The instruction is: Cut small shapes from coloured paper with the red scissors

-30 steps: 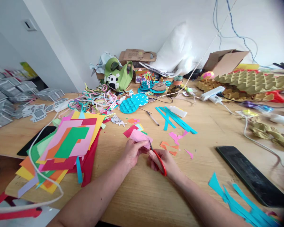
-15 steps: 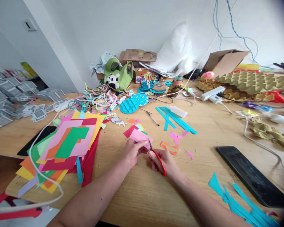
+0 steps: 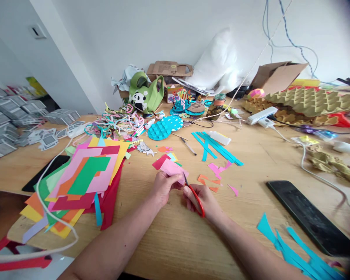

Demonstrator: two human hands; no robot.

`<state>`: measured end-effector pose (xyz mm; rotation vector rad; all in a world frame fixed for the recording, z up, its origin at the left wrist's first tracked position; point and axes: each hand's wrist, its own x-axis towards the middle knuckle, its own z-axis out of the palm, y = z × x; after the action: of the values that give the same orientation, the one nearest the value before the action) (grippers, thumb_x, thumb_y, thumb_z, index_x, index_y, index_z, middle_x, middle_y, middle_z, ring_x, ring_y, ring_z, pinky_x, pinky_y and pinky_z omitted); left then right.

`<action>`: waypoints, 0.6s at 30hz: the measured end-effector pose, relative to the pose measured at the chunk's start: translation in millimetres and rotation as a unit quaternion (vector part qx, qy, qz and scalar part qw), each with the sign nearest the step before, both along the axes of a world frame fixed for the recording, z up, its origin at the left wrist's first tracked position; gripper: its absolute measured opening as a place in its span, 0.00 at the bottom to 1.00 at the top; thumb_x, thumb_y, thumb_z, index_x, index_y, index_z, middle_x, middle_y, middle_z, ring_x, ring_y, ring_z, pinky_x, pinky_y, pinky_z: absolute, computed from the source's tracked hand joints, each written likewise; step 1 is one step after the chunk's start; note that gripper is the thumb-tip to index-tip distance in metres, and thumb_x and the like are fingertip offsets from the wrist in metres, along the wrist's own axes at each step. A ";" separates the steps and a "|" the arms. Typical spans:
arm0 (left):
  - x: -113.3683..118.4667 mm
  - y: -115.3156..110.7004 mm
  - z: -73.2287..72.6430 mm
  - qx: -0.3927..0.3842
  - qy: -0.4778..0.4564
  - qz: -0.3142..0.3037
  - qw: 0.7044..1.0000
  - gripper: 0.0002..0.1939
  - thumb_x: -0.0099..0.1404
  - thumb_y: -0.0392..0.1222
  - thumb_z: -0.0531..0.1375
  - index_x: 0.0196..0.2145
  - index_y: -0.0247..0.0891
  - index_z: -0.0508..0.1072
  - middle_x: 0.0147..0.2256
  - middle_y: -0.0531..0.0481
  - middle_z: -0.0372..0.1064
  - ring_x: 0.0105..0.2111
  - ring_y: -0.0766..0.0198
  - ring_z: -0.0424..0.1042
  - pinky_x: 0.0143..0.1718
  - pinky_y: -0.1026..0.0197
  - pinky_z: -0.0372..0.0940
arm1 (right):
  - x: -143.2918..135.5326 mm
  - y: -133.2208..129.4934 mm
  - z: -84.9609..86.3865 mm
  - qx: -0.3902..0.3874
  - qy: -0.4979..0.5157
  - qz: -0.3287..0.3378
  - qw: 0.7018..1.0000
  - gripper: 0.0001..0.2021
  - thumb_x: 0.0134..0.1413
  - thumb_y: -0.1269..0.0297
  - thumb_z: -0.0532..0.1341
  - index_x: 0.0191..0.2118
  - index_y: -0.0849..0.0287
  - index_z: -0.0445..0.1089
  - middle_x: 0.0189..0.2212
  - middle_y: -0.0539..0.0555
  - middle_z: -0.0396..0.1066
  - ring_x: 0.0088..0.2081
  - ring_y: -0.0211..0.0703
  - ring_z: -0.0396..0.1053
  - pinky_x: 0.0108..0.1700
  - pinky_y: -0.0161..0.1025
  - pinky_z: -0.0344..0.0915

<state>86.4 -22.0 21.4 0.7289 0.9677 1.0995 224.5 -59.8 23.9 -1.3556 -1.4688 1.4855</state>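
A pink paper piece (image 3: 171, 168) is pinched between the thumb and fingers of my left hand (image 3: 163, 187). My right hand (image 3: 203, 200) is closed on red-handled scissors (image 3: 197, 201), whose blades meet the paper's right edge. Behind the paper lie a red piece (image 3: 161, 161) and small coloured scraps. Pink scraps (image 3: 218, 170) and orange scraps (image 3: 207, 181) are just right of the scissors. Part of the lower scissor handle is hidden by my right fingers.
Stacked coloured paper (image 3: 89, 175) lies left, beside a white cable (image 3: 39, 194). Blue strips (image 3: 218, 147) and a white tube (image 3: 219, 137) sit behind my hands. A black phone (image 3: 306, 214) is at right, near more blue strips (image 3: 294, 252). A green bag (image 3: 147, 95) stands at the back.
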 end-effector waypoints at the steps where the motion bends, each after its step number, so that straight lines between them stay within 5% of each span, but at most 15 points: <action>1: 0.0 0.1 -0.1 0.000 0.000 0.000 1.000 0.10 0.46 0.39 0.67 0.26 0.32 0.73 0.22 0.51 0.68 0.22 0.68 0.66 0.26 0.65 0.63 | 0.0 -0.1 -0.1 0.002 -0.001 0.000 1.000 0.29 0.47 0.35 0.55 0.19 0.59 0.60 0.11 0.49 0.62 0.13 0.31 0.54 0.16 0.31 0.49; 18: -0.5 0.9 0.8 -0.001 0.005 -0.001 1.000 0.11 0.46 0.40 0.68 0.28 0.32 0.74 0.23 0.51 0.69 0.23 0.68 0.67 0.26 0.65 0.64 | 0.4 0.4 -0.3 -0.004 0.000 0.004 1.000 0.29 0.47 0.34 0.56 0.19 0.59 0.60 0.11 0.49 0.62 0.14 0.32 0.56 0.17 0.31 0.51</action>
<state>85.9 -21.0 22.2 0.7358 0.9763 1.0934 224.9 -59.4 23.6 -1.3546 -1.4717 1.4984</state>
